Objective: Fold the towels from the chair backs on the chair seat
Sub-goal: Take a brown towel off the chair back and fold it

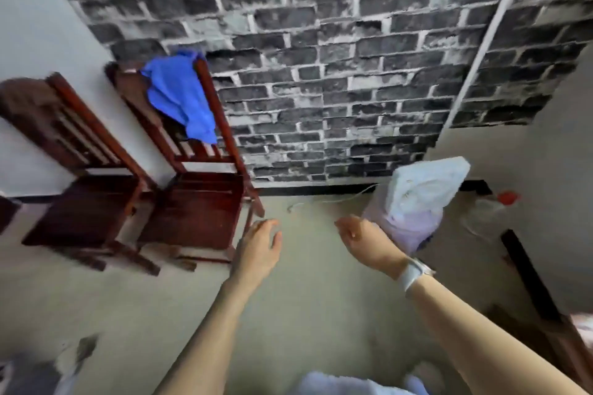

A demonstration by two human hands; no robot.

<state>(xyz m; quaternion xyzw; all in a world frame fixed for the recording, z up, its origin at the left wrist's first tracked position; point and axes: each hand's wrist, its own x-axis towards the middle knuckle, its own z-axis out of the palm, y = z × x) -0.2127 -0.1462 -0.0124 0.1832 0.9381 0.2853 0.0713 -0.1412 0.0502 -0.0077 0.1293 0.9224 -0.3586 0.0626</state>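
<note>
Blue towel (179, 96) hangs over the chair (205, 189) back at left of the frame while our left hand (258, 250) and right hand (365, 242) hover empty at centre, each grip loosely apart.

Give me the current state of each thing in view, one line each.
Blue cloth towel: draped over the chair back, unfolded.
Dark red wooden chair with the towel: upright, seat bare.
Second dark red wooden chair, farther left: upright, seat bare.
Left hand: open, holding nothing.
Right hand: loosely curled, holding nothing.
White bundle by the wall: on the floor.
</note>
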